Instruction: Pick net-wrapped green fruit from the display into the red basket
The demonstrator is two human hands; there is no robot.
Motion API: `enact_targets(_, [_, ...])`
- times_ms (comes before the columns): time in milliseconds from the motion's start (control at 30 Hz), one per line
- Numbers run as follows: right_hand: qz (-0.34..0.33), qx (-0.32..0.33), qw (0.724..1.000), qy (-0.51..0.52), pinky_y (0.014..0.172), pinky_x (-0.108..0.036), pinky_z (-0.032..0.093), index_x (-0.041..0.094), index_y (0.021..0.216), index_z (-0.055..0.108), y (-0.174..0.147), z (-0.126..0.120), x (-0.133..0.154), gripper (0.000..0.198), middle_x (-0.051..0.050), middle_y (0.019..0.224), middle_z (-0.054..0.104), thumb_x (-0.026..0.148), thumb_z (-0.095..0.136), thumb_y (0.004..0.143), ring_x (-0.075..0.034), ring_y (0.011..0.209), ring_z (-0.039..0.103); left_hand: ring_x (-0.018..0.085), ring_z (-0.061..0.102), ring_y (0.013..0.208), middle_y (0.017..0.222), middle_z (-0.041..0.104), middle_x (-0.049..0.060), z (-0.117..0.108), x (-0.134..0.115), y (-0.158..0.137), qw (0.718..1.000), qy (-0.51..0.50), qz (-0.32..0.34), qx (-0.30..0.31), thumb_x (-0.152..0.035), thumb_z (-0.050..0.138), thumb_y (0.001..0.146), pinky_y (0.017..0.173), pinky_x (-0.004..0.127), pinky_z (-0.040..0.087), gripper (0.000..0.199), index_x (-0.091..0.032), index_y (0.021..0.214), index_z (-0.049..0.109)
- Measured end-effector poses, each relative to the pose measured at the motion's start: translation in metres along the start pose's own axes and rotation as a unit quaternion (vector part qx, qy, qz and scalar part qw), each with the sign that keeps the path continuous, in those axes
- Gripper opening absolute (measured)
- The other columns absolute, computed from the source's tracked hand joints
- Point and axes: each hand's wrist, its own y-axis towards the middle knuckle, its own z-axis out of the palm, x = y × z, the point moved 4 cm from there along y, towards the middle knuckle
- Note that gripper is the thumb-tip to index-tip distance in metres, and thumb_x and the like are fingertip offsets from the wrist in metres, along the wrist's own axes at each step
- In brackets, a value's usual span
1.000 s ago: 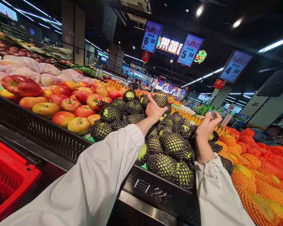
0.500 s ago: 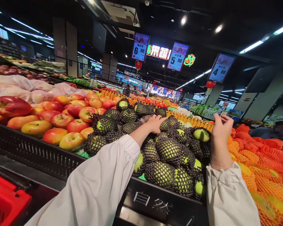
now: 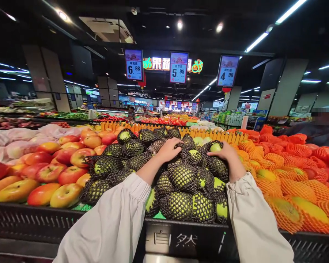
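Green apples in black mesh nets (image 3: 182, 177) are heaped in the middle of the display. My left hand (image 3: 170, 149) rests over the middle of this heap, thumb and forefinger apart, with no apple visible between them; its other fingers are partly hidden. On the heap's right side, my right hand (image 3: 228, 155) has its thumb against a netted green apple (image 3: 216, 147), whose skin shows through the net opening. The fingers of that hand are mostly out of sight behind the apple. Both forearms wear loose white sleeves.
Red-yellow apples (image 3: 67, 173) lie to the left, beside fruit in pale wrapping (image 3: 24, 146). Fruit in orange foam nets (image 3: 293, 186) and red foam nets (image 3: 298, 153) fills the right. A black crate edge (image 3: 112, 228) runs along the front. A person (image 3: 318, 126) is at far right.
My right hand has come down from above the heap onto a netted green apple. My left hand stays over the heap, its fingers less spread. The view has levelled and turned.
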Motion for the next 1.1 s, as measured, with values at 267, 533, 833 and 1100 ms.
enact_targets(267, [0.118, -0.117, 0.978, 0.123, 0.095, -0.042, 0.049, 0.013, 0.130, 0.060, -0.011, -0.028, -0.013, 0.079, -0.019, 0.124, 0.066, 0.055, 0.079, 0.066, -0.036, 0.113, 0.063, 0.022, 0.052, 0.127, 0.132, 0.061, 0.008, 0.005, 0.008, 0.003, 0.999, -0.032, -0.006, 0.012, -0.017, 0.035, 0.087, 0.115, 0.040, 0.037, 0.044, -0.017, 0.120, 0.064])
enact_targets(533, [0.255, -0.342, 0.848, 0.313, 0.100, -0.039, 0.045, 0.013, 0.134, 0.041, -0.032, -0.063, -0.034, 0.070, -0.021, 0.131, 0.060, 0.055, 0.064, 0.082, -0.032, 0.120, 0.059, 0.023, 0.052, 0.126, 0.130, 0.062, 0.007, 0.011, 0.013, 0.002, 0.999, -0.053, -0.011, -0.003, -0.018, 0.035, 0.086, 0.115, 0.043, 0.037, 0.044, -0.020, 0.119, 0.065])
enact_targets(833, [0.087, -0.266, 0.924, 0.261, 0.081, -0.039, 0.045, 0.020, 0.119, 0.034, -0.032, -0.036, 0.015, 0.076, -0.011, 0.100, 0.062, 0.054, 0.075, 0.064, -0.032, 0.091, 0.062, 0.025, 0.050, 0.128, 0.133, 0.060, 0.008, 0.014, 0.014, 0.001, 0.997, -0.074, -0.031, 0.000, -0.024, 0.033, 0.091, 0.114, 0.046, 0.038, 0.043, -0.020, 0.125, 0.060])
enact_targets(1100, [0.029, -0.211, 0.971, 0.112, 0.083, -0.042, 0.048, 0.018, 0.123, 0.041, -0.025, -0.024, 0.011, 0.075, -0.016, 0.117, 0.062, 0.046, 0.077, 0.063, -0.035, 0.100, 0.063, 0.028, 0.046, 0.131, 0.138, 0.056, 0.010, -0.005, -0.017, -0.007, 0.996, -0.056, 0.060, -0.035, -0.050, 0.056, 0.090, 0.114, 0.048, 0.035, 0.047, -0.022, 0.128, 0.058])
